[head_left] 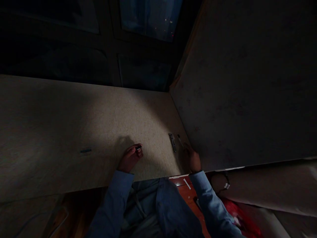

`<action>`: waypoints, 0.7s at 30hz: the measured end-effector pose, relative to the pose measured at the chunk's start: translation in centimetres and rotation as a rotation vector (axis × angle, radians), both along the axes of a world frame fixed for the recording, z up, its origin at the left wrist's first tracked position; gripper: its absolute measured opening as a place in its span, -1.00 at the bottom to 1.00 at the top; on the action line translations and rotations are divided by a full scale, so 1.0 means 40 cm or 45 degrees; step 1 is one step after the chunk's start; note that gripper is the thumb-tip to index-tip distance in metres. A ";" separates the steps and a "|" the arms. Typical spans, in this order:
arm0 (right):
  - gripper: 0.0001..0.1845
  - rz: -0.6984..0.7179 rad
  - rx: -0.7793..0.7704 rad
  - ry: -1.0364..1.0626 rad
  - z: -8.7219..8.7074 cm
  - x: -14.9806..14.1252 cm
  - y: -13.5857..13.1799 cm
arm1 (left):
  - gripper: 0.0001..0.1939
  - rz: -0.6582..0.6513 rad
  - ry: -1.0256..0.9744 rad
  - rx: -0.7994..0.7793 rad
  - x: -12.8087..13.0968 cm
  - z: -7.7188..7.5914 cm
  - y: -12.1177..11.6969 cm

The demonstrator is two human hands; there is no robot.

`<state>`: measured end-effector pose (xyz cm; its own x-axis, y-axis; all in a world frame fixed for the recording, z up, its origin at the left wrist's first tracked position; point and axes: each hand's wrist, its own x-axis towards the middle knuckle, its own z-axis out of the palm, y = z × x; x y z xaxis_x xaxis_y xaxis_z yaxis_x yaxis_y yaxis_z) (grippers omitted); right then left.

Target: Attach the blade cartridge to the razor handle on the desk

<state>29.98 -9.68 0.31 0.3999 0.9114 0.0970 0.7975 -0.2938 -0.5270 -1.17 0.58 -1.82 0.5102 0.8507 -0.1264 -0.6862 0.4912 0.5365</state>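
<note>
My left hand (130, 158) is closed over the pale surface, with a small dark, shiny object (138, 148) pinched between thumb and fingers. What that object is, I cannot make out in the dim light. Further right, my right hand (194, 160) has its fingers together around the lower end of a thin pale stick (181, 142) with a dark tip. Just left of the stick lies a narrow metallic tool (172, 142) with a short crosspiece at its top. A slim dark bar (86, 151) rests on the surface well left of my left hand.
The pale tabletop or sill (104, 112) meets a dark window frame (112, 66) at the back and a wall (242, 99) on the right. Below its front edge are a reddish-brown surface (183, 190), a cable (218, 181) and a red cloth-like item (240, 215).
</note>
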 end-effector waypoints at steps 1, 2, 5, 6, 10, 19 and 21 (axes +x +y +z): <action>-0.57 -0.013 -0.086 -0.065 0.003 -0.009 0.003 | -0.63 -0.006 0.000 0.001 0.000 0.000 0.000; -0.58 -0.034 -0.168 -0.129 0.008 -0.020 0.007 | -0.63 -0.010 0.001 0.001 0.001 0.000 0.000; -0.62 -0.106 -0.337 -0.279 0.021 -0.054 0.027 | -0.64 -0.016 0.017 0.004 0.002 -0.001 -0.003; -0.64 -0.116 -0.363 -0.312 0.026 -0.062 0.035 | -0.64 -0.016 0.027 0.006 0.002 -0.001 -0.004; -0.73 -0.082 -0.376 -0.407 0.036 -0.074 0.067 | -0.62 -0.004 0.074 0.010 0.005 -0.003 -0.007; -0.76 -0.056 -0.228 -0.356 0.015 -0.068 0.056 | -0.64 0.051 0.147 0.039 0.016 0.001 -0.015; -0.75 -0.053 -0.192 -0.338 0.008 -0.066 0.047 | -0.64 0.062 0.170 0.053 0.017 0.004 -0.018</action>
